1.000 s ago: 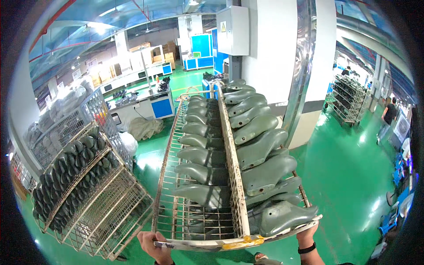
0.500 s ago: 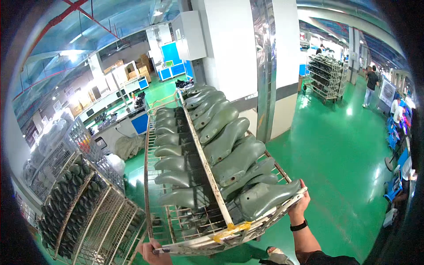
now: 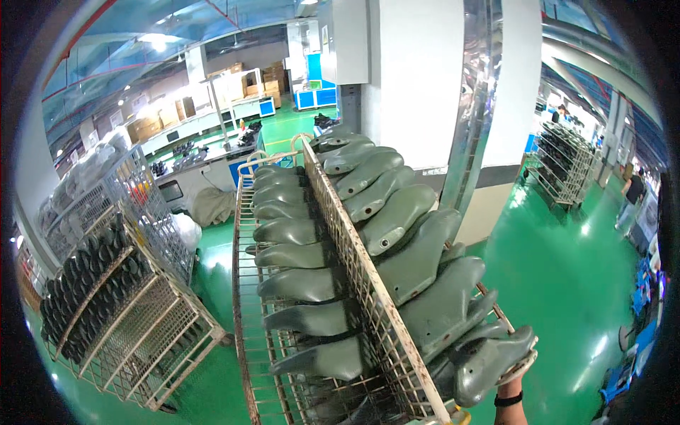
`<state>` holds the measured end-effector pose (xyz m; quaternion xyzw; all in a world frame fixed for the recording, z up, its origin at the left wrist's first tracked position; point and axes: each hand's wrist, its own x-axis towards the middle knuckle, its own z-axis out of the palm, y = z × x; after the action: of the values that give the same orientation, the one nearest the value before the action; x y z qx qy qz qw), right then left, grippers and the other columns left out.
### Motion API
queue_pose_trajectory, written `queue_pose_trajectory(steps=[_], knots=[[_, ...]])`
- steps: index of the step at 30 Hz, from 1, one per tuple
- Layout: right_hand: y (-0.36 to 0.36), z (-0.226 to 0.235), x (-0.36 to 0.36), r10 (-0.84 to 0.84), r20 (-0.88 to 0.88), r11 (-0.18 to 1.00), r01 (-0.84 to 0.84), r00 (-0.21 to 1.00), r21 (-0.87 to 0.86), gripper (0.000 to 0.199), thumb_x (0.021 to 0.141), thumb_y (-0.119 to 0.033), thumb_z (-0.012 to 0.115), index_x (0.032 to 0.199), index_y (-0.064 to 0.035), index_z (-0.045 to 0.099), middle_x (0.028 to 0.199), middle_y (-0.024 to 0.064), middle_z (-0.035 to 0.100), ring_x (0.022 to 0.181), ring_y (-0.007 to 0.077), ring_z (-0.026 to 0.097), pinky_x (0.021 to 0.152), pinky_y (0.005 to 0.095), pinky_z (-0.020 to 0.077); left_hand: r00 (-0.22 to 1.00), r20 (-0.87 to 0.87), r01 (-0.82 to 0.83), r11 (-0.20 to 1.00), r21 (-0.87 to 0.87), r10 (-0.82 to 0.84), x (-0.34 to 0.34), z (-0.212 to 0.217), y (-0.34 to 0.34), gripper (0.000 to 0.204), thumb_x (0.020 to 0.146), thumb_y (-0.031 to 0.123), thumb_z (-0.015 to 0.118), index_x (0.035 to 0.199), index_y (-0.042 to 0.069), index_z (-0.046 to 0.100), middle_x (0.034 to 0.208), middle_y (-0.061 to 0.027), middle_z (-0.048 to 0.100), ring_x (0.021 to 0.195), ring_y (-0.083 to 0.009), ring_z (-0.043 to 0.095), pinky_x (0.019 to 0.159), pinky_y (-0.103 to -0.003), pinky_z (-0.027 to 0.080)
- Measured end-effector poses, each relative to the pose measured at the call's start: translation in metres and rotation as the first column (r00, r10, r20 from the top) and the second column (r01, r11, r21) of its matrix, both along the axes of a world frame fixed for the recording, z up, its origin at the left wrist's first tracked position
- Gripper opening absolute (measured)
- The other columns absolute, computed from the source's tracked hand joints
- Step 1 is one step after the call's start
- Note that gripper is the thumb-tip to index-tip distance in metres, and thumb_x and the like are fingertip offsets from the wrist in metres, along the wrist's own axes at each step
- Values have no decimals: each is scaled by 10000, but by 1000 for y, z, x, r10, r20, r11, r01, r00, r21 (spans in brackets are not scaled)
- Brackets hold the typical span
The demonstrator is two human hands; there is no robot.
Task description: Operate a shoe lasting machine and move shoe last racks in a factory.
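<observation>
You are carrying a long wire tray (image 3: 244, 297) loaded with grey-green shoe lasts (image 3: 418, 258), and the step in hand looks like transport: the tray is up at chest height in front of you, running away from you and tilted so its right side sits lower. The lasts lie in two rows either side of a central wire divider (image 3: 354, 262); the left row rests flat, while the right row leans outward over the lower rail. Your right hand (image 3: 511, 386) comes up under the near right corner and appears closed around the rim there, though only the wrist and a dark wristband (image 3: 508, 400) show clearly, so treat that grip as probable rather than certain. Your left hand is out of the picture, and whether it is clamped on the tray I cannot tell. My judgement is that the next move calls for levelling the tray, since the nearest last on the right (image 3: 489, 361) already overhangs the corner by your hand and could slide off. For room, the green floor (image 3: 567, 283) to your right is open and wide. To your left a wire rack cart (image 3: 134, 319) with dark pieces stands near the tray's left edge, and straight ahead a white column (image 3: 425, 85) with a metal-clad corner rises just beyond the tray's far end, so swing right rather than forward.
</observation>
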<state>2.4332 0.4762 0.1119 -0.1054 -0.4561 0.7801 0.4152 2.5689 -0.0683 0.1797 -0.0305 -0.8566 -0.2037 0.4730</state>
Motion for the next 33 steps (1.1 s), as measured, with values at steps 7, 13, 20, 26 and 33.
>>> queue_pose_trajectory(steps=[7, 13, 20, 26, 33], knots=[[49, -26, -36, -90, 135, 974, 59, 987, 216, 305, 1054, -253, 415, 1153, -42, 612, 1049, 82, 681, 921, 183, 663, 820, 321, 576, 989, 141, -62, 987, 147, 41, -9, 19, 44, 450, 1020, 375, 436, 666, 110, 355, 568, -34, 388, 508, -210, 338, 654, -410, 339], [29, 2, -78, 56, 132, 998, -50, 990, -46, 276, 1016, -272, 480, 1123, -58, 618, 1052, 87, 677, 924, 216, 661, 855, 359, 557, 990, -44, -143, 967, -212, 137, -62, -20, 13, 486, 974, 459, 553, 1221, 41, 527, 654, -63, 498, 616, -287, 491, 845, -436, 405], [-20, 26, -140, 28, 74, 997, -34, 997, 75, 160, 989, -182, 501, 1030, -57, 592, 918, 35, 619, 841, 162, 605, 738, 328, 511, 967, -178, -134, 960, 244, 180, -160, 31, 36, 169, 828, 43, 621, 726, 46, 486, 691, -87, 441, 722, -275, 427, 694, -403, 344], [-33, 30, -188, 101, 78, 995, -100, 992, -20, 259, 1044, -349, 457, 963, -140, 586, 701, -22, 547, 526, 116, 521, 446, 294, 440, 968, -212, -121, 990, 77, 135, -213, 38, 11, 173, 828, 71, 663, 718, 76, 530, 665, -61, 488, 703, -283, 485, 702, -420, 355], [-45, 35, -219, 75, 199, 995, -60, 977, -82, 278, 998, -394, 538, 953, -129, 606, 812, 9, 606, 649, 155, 594, 528, 303, 498, 985, -169, -14, 994, 110, 33, -265, 50, -10, 182, 768, 142, 718, 688, 151, 555, 644, -14, 489, 669, -239, 489, 721, -394, 368]])
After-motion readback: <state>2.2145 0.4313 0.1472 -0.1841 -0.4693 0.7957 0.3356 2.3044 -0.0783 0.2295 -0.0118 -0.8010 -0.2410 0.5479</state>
